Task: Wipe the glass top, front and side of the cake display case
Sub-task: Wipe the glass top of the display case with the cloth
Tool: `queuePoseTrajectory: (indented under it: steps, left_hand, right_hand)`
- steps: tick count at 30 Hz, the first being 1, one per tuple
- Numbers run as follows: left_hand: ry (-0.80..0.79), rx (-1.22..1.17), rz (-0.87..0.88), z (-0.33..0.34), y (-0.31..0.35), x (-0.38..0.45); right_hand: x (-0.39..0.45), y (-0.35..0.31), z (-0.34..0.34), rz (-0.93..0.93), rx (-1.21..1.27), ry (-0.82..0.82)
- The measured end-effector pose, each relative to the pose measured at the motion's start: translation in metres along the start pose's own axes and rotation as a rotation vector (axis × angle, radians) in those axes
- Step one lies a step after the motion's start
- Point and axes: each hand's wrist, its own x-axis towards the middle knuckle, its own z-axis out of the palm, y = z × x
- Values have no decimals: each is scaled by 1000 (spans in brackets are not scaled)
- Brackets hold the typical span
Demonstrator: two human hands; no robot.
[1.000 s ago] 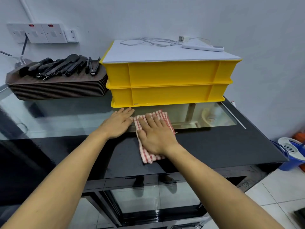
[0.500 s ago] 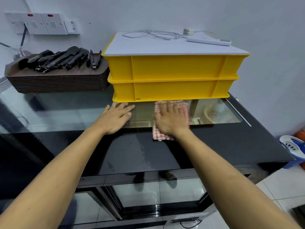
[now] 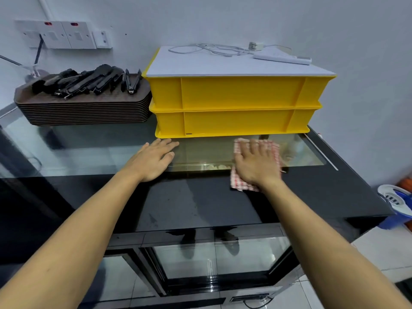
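Observation:
The cake display case has a glass top (image 3: 93, 152) with a black border (image 3: 200, 204) and a glass front (image 3: 214, 259) below. My right hand (image 3: 256, 166) lies flat on a red-and-white checked cloth (image 3: 240, 185), pressing it on the top just in front of the yellow crates, half on clear glass and half on the black band. My left hand (image 3: 153, 159) rests flat on the glass to the left, fingers spread, holding nothing. The case's side is not visible.
Two stacked yellow crates (image 3: 234, 108) with a white lid, a cable and a power strip (image 3: 281, 58) stand at the back of the top. A stack of brown trays (image 3: 84, 110) with black tongs (image 3: 89, 81) sits back left. A blue-and-white bucket (image 3: 394, 201) stands on the floor at the right.
My right hand has slid the cloth to the right along the top, from beside my left hand to in front of the crates' right half. My left hand has stayed put.

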Motion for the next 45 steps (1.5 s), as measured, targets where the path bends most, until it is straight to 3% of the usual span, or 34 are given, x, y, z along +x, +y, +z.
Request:
queuePoseTrajectory:
  steps: [4,8,10,13,16,18,21,24,26,29,33,35,38,40,42,45]
  left_hand:
    - [48,-27,-60,1,0,-5]
    - [75,27,-180,1,-1,-11]
    - [61,58,-181,2,0,-11]
    - [37,89,-174,1,0,-10]
    - [24,98,-173,0,-1,-8]
    - [16,103,-174,0,-1,-5]
    - [-2,100,-164,0,-4,-4]
    - [6,92,-165,0,-6,-4]
    - [14,85,-159,0,-5,-4]
    - [14,82,-157,1,-4,-4]
    - [18,89,-167,1,-4,-5]
    - [16,86,-164,1,-4,-5]
    - [10,82,-170,2,-4,-6]
    - [14,93,-174,1,-4,-6]
    - [14,88,-177,1,-3,-8]
    - [-1,101,-177,-1,0,-8]
  right_hand:
    - [-31,-91,19,-290,22,-74]
    - [-81,-78,20,-511,18,-69]
    - [-69,-40,12,-457,-8,-45]
    - [-20,10,-1,-141,-11,-20]
    - [8,-5,1,39,25,20]
    - [5,-47,11,-38,54,6]
    - [-44,-104,25,-361,46,-71]
    - [-91,-92,23,-560,26,-89]
    - [-86,-54,16,-519,-28,-54]
    - [-46,4,4,-235,-33,-35]
    - [2,-2,0,22,17,8]
    - [4,-38,4,-12,31,-22]
    - [-43,-85,19,-340,5,-65]
    - [-82,-80,22,-506,15,-83]
    - [-92,-48,12,-517,39,-89]
    - [-49,15,-4,-307,-10,-66]
